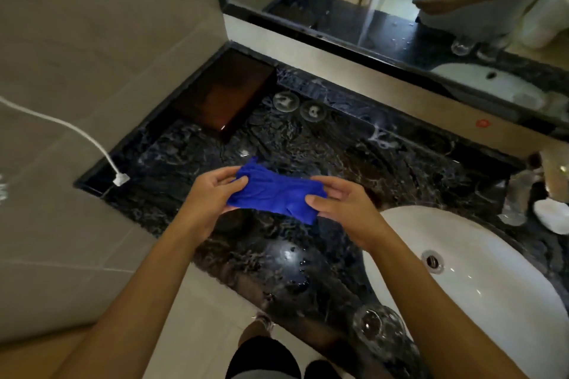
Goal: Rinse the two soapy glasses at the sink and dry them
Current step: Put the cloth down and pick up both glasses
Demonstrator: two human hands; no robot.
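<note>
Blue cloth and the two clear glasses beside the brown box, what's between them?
Head view: only bare black marble countertop, wet in spots, between blue cloth and clear glasses.

Right edge cuts sink (498,280); clear objects (516,195) beyond blurred.

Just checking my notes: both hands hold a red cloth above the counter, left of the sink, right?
No, the cloth is blue, not red, as the head view shows. The left hand and right hand hold it above the counter, left of the sink.
</note>
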